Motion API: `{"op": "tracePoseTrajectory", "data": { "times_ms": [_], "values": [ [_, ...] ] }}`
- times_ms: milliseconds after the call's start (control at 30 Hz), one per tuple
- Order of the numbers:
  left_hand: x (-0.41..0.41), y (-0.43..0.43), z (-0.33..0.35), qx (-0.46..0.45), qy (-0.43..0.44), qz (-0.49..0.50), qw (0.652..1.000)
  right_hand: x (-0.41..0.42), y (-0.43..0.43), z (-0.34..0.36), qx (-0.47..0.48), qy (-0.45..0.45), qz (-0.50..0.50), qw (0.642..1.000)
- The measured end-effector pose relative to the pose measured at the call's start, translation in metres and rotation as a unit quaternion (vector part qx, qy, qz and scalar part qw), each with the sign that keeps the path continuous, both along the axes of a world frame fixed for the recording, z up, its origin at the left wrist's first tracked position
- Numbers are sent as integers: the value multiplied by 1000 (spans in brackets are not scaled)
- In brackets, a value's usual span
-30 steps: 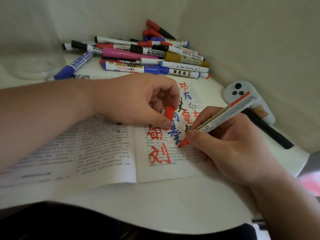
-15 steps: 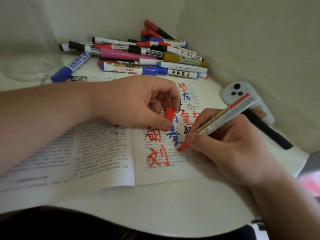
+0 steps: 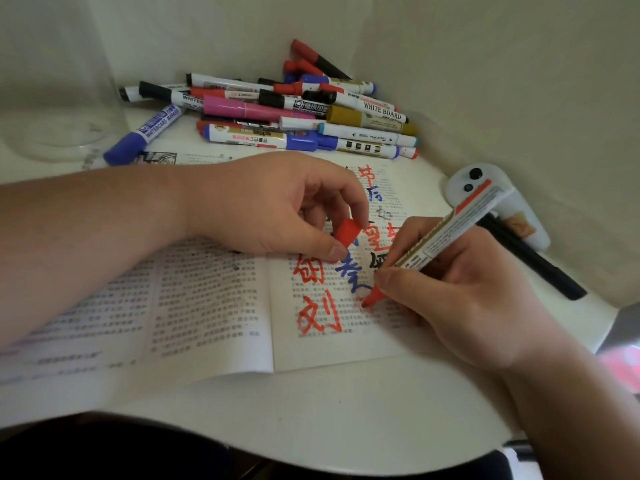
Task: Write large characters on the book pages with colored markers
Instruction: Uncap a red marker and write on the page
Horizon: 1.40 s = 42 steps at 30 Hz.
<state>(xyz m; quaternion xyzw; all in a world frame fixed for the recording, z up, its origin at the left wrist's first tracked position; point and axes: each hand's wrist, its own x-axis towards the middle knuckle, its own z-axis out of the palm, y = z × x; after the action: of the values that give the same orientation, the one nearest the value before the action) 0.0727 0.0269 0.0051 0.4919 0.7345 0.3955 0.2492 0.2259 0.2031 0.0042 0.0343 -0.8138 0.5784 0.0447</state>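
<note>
Two bare hands work over an open book [image 3: 207, 306] lying flat on a white table [image 3: 311, 410]. The right hand [image 3: 460, 292] grips a red marker [image 3: 446, 233], fingers curled round its lower barrel. The marker's long axis slants from upper right, away from the person, down to lower left. Its red tip touches the right-hand page just below a large blue character and beside large red ones.

The left hand [image 3: 277, 206] lies across the book with its forearm over the left page. Its thumb and forefinger pinch the red cap [image 3: 347, 232] just above the paper.

The book's near edge sits back from the table's curved front rim, leaving bare tabletop there. Past the far edge, a pile of markers [image 3: 294, 112] fills the corner between two walls. A white controller [image 3: 502, 202] and a black marker [image 3: 540, 265] lie near the wall, just beside the right hand.
</note>
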Motion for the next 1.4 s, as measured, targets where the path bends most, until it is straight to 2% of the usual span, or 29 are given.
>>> {"op": "tracePoseTrajectory", "data": {
  "times_ms": [300,433,533,600,767,900,1033,1267,1400],
  "values": [
    [0,0,-1,-1,0,2,1000,3,4,-4,-6,11,6,1000],
    [0,-1,-1,-2,-1,3,1000,6,2,0,-36,7,83,996],
    [0,-1,0,-4,3,5,1000,3,3,-2,-2,17,65,998],
    [0,-1,0,-5,5,6,1000,2,4,-3,-15,16,56,998],
    [2,0,1,-13,8,8,1000,6,5,1,-32,1,126,991],
    [1,0,0,-11,9,11,1000,3,6,0,-18,5,105,994],
    [2,0,0,-11,11,16,1000,3,9,-4,-43,11,72,996],
    [5,0,3,-14,11,25,1000,7,9,1,-31,-3,144,989],
    [6,0,5,-22,13,25,999,3,9,-4,-15,-5,116,993]
  ]
}}
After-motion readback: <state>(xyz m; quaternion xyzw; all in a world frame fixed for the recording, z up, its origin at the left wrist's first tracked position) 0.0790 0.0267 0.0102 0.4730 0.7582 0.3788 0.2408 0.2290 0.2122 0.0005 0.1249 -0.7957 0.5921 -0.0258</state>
